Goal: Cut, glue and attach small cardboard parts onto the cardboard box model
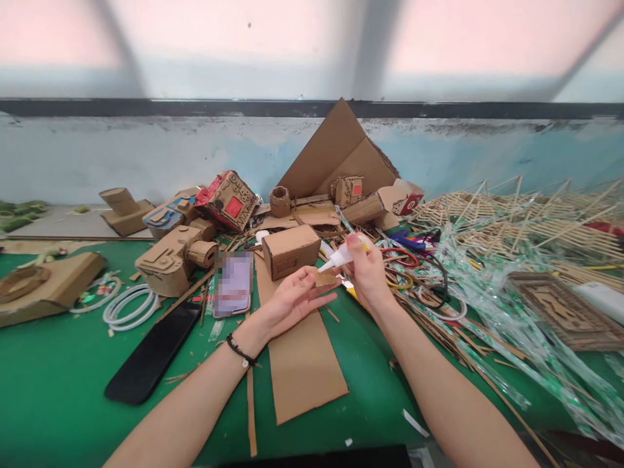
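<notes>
Forearms, bare; left hand pinches small cardboard piece, presumably steadying it; right hand grips white nozzle bottle, tip angled down, likely for aim.

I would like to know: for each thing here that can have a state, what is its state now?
White bottle: tilted, nozzle downward, gripped by right hand
Small cardboard piece: held in left hand
Cardboard box: standing, top covered
Cardboard sheet: lying flat
Phone: lying flat; blurred, on or off unclear
White cable: coiled
Large cardboard panel: propped upright
</notes>
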{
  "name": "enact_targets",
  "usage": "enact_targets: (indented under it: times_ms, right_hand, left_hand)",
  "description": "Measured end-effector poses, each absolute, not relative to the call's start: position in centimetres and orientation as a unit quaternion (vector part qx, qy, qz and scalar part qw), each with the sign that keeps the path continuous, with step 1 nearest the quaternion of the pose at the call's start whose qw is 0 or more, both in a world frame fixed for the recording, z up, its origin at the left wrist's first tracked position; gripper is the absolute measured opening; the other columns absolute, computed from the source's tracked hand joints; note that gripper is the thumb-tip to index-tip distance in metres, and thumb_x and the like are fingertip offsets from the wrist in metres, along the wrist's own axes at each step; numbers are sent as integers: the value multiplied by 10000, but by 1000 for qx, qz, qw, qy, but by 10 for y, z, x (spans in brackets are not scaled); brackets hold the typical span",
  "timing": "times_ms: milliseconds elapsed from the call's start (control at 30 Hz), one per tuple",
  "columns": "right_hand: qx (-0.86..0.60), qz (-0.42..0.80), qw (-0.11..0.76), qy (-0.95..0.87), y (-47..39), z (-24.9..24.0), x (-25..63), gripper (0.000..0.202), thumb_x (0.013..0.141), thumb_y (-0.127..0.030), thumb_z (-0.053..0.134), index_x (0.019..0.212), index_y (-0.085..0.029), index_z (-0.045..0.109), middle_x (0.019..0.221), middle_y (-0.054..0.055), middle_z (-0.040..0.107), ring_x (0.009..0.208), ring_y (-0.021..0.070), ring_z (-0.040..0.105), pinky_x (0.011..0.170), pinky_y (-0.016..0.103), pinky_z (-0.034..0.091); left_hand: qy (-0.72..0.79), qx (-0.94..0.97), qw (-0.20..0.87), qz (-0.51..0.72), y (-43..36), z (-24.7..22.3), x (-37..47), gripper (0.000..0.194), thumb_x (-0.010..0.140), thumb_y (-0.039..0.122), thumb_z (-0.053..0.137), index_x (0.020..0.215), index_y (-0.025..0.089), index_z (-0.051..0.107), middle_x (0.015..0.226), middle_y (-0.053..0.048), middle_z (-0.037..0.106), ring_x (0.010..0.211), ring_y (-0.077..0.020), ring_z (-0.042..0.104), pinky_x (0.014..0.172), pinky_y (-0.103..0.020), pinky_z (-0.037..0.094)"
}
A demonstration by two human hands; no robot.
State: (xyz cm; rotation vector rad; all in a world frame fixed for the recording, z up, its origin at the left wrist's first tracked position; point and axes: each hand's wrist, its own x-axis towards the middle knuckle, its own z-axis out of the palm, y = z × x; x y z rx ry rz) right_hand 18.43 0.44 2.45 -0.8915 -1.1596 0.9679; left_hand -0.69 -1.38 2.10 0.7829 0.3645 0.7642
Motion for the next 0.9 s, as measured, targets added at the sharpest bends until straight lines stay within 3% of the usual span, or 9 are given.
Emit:
enact_targets:
  times_ms: [200, 367, 533, 733, 900]
  right_hand:
    - [-402, 397, 689, -453, 0, 33, 177, 367, 902, -631, 604, 669, -348, 591, 443, -10, 507, 426, 111, 535, 345, 329, 218]
    - [-409, 395, 707, -420, -4, 40, 172, 416, 880, -637, 674, 677, -304, 530, 479, -35, 466, 392, 94, 399, 368, 323, 202]
    - [-388, 419, 721, -393, -7, 42, 168, 543, 809, -674, 788, 725, -254, 454, 557, -84, 337, 435, 71, 232, 395, 266, 171]
    - [-394, 429, 729, -361, -2, 40, 173, 563, 818, -693, 760, 715, -249, 429, 566, -92, 329, 429, 64, 216, 379, 249, 179]
    - [-388, 452, 730, -335, -1, 43, 175, 578, 777, -691, 794, 705, -246, 433, 519, -116, 281, 417, 54, 171, 372, 232, 175]
  left_hand:
    - [172, 357, 839, 373, -12, 18, -8, 318, 868, 320, 866, 1051, 180, 647, 1366, -139, 696, 1365, -331, 623, 1215, -492, 418]
    - [185, 349, 835, 384, -12, 15, -8, 356, 862, 295, 871, 1122, 193, 650, 1222, -98, 748, 1317, -298, 661, 1231, -478, 403]
    - [180, 352, 837, 378, -11, 15, -8, 349, 871, 339, 863, 1124, 190, 674, 1331, -121, 719, 1306, -288, 669, 1195, -448, 450]
    - [200, 366, 829, 374, -9, 14, -7, 416, 970, 494, 712, 1200, 148, 725, 1417, -191, 677, 1262, -318, 687, 1036, -425, 575]
    - [199, 368, 825, 381, -9, 14, -6, 350, 1001, 442, 683, 1186, 145, 718, 1450, -191, 657, 1303, -333, 665, 1065, -437, 562]
